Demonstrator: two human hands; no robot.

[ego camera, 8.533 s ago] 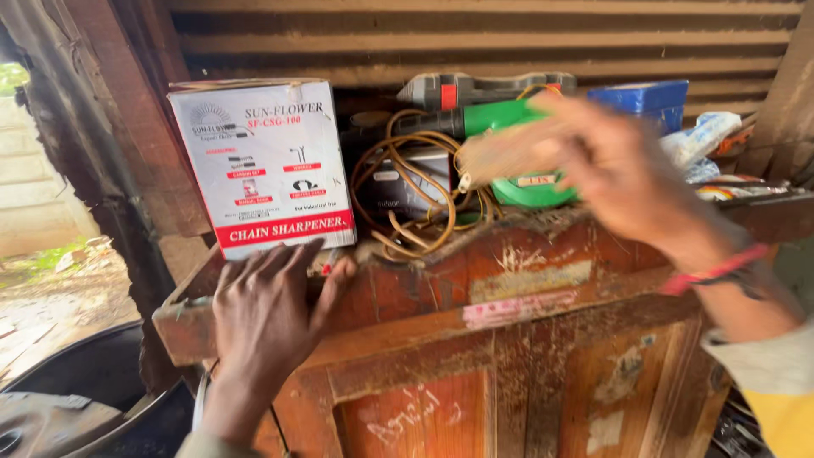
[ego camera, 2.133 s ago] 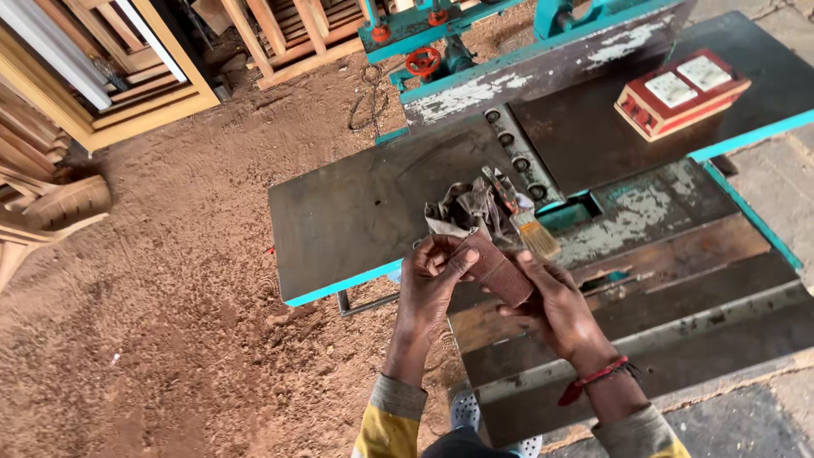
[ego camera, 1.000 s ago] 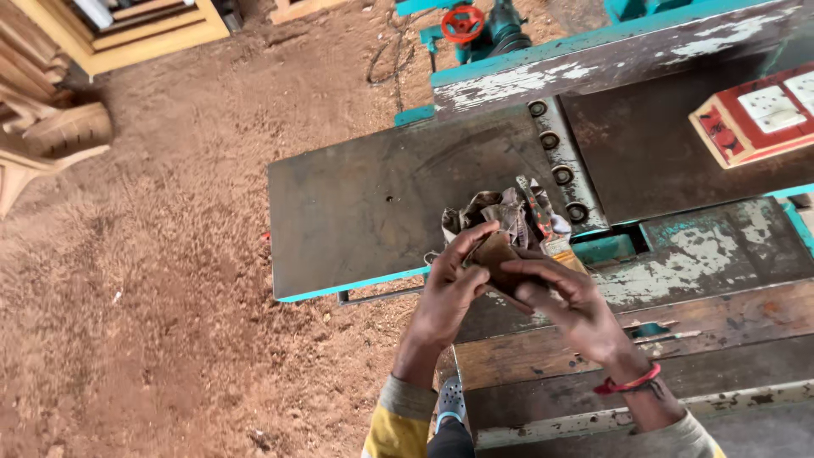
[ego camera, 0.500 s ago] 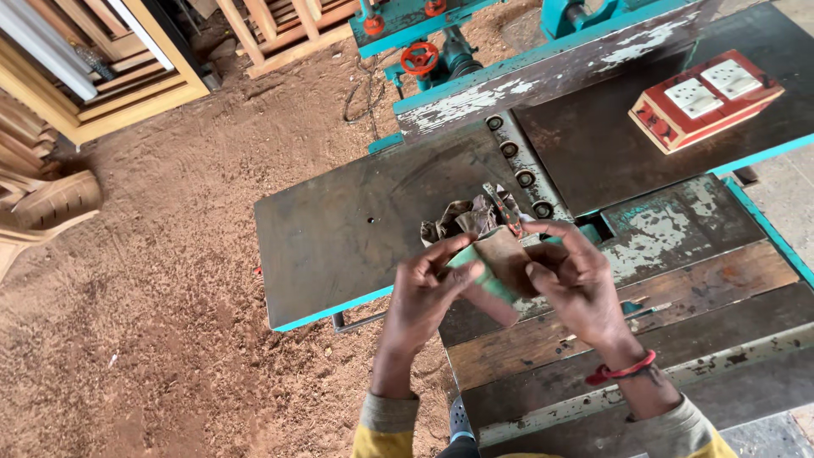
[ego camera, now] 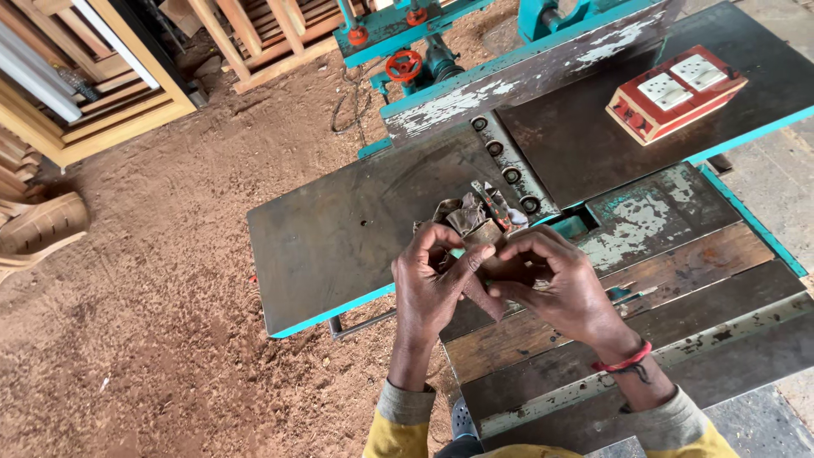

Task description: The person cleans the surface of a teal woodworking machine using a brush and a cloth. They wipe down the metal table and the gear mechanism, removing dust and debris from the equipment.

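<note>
Just below the centre of the frame, the left hand [ego camera: 432, 284] and the right hand [ego camera: 555, 284] meet, fingers curled inward, both closed on a crumpled brownish bundle [ego camera: 465, 222] that sticks up between them. The bundle looks like a worn pouch or cloth wrap (which of the two I cannot tell), and a few slim tools [ego camera: 496, 206] with a touch of red poke out of its top. The left thumb and forefinger pinch the lower edge of the bundle, while the right fingers press against it from the other side. A red thread band [ego camera: 623, 363] circles the right wrist, and yellow sleeves show at the bottom edge.

Under the hands lies the dark steel table [ego camera: 356, 229] of a teal-edged woodworking machine, with a row of round bolts [ego camera: 509, 170] running diagonally just above the bundle. Weathered planks [ego camera: 670, 288] lie to the lower right. At the upper right, a red socket box [ego camera: 676, 92] with white outlets sits on the dark top. A red handwheel [ego camera: 404, 64] shows at top centre. Sawdust [ego camera: 153, 322] covers the ground at left, and wooden frames [ego camera: 102, 93] stand in the upper left corner.
</note>
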